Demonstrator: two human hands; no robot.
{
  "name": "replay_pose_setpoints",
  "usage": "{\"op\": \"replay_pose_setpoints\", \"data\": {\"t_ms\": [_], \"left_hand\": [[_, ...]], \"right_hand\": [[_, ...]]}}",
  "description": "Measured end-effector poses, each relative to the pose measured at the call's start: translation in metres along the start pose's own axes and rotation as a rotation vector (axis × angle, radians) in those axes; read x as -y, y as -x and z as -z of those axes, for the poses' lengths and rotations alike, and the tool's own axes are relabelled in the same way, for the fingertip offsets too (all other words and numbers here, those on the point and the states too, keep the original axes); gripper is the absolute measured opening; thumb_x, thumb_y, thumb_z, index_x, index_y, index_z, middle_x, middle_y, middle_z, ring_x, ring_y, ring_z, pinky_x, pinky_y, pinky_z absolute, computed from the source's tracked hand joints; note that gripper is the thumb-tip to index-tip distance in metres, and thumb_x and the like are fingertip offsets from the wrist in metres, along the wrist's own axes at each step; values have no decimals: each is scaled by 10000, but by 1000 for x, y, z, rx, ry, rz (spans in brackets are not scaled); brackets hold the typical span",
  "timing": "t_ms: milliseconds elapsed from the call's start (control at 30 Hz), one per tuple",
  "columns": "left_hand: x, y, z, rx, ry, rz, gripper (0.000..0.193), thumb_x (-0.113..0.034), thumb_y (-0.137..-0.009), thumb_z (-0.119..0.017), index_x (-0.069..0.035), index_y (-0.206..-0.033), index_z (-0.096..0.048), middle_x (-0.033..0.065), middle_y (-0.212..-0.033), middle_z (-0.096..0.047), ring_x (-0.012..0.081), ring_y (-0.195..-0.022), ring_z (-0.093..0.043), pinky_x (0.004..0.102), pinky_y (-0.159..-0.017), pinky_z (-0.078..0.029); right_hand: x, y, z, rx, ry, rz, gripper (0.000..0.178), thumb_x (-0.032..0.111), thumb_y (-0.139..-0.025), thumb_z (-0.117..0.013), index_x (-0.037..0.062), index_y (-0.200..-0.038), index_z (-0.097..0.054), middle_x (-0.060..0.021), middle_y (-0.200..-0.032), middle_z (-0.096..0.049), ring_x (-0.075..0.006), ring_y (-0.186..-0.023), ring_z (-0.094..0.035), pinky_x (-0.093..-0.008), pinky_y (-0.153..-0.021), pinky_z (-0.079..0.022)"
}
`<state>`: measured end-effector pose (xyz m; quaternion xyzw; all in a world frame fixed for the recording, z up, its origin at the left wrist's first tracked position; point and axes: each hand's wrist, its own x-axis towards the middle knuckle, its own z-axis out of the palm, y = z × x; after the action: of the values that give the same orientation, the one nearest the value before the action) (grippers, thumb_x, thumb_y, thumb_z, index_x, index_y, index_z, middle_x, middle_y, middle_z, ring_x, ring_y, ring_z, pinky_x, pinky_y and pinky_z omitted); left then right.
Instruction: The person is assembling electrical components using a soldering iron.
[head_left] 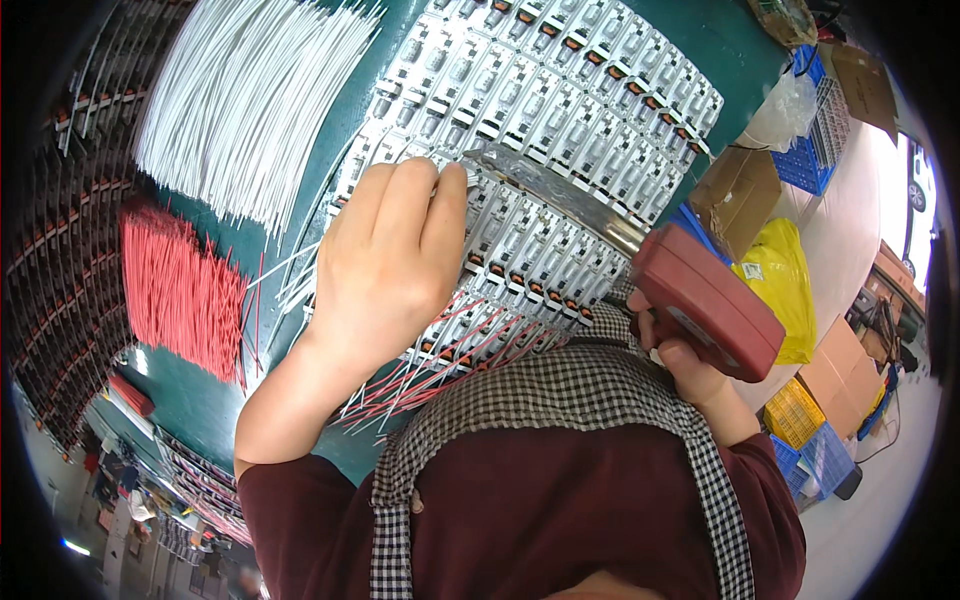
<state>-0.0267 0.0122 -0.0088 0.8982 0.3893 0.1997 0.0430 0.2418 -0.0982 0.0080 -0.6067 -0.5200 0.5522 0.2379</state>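
My left hand (388, 250) is over a panel of small circuit boards (600, 135), its fingers bent down and closed. Several white wires (292, 275) stick out from under it on the left, and the fingertips are partly hidden. In my right hand (690, 370) is a red soldering gun (705, 305), its long metal barrel slanting up and left across the boards. The tip lies just right of my left fingers. Along the panel's near edge, red and white wires (400, 395) hang off the boards toward my checked apron.
A large bundle of white wires (250, 100) and a bundle of red wires (180, 290) lie on the green table (215, 420) at left. Racks of boards (70, 230) stand farther left. Cardboard boxes (735, 200), a yellow bag (780, 285) and blue crates (805, 165) are at right.
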Motion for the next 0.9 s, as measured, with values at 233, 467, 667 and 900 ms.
{"op": "replay_pose_setpoints", "data": {"t_ms": [233, 467, 667, 900], "left_hand": [[-2, 0, 1, 28, -14, 14, 285, -18, -629, -572, 42, -908, -577, 75, -765, -455, 192, -673, -492, 271, -511, -442], [-4, -1, 2, 40, -16, 20, 274, -18, -641, -573, 40, -909, -569, 77, -762, -451, 194, -680, -492, 277, -515, -445], [-7, -5, 6, 57, 19, 25, 277, -21, -638, -574, 43, -908, -568, 73, -760, -450, 185, -660, -486, 278, -503, -436], [-12, -4, 0, 3, -5, -36, 242, -11, -631, -590, 41, -867, -591, 46, -707, -447, 151, -594, -473, 247, -445, -391]], "right_hand": [[4, -6, -6, -29, 140, 162, 539, 243, -686, -744, 15, -1141, -566, -208, -1229, -503, -331, -1110, -524, -365, -931, -423], [1, 5, -2, -58, -31, 19, 503, 294, -694, -733, 22, -1093, -593, -198, -1205, -525, -335, -1114, -522, -379, -926, -422], [0, 9, 2, -70, 36, -18, 479, 348, -731, -698, 28, -1074, -603, -205, -1155, -554, -331, -1094, -533, -387, -909, -426], [-5, 15, 4, -23, -176, -68, 500, 344, -746, -697, 11, -1103, -588, -194, -1172, -548, -301, -1058, -559, -363, -908, -429]]}}
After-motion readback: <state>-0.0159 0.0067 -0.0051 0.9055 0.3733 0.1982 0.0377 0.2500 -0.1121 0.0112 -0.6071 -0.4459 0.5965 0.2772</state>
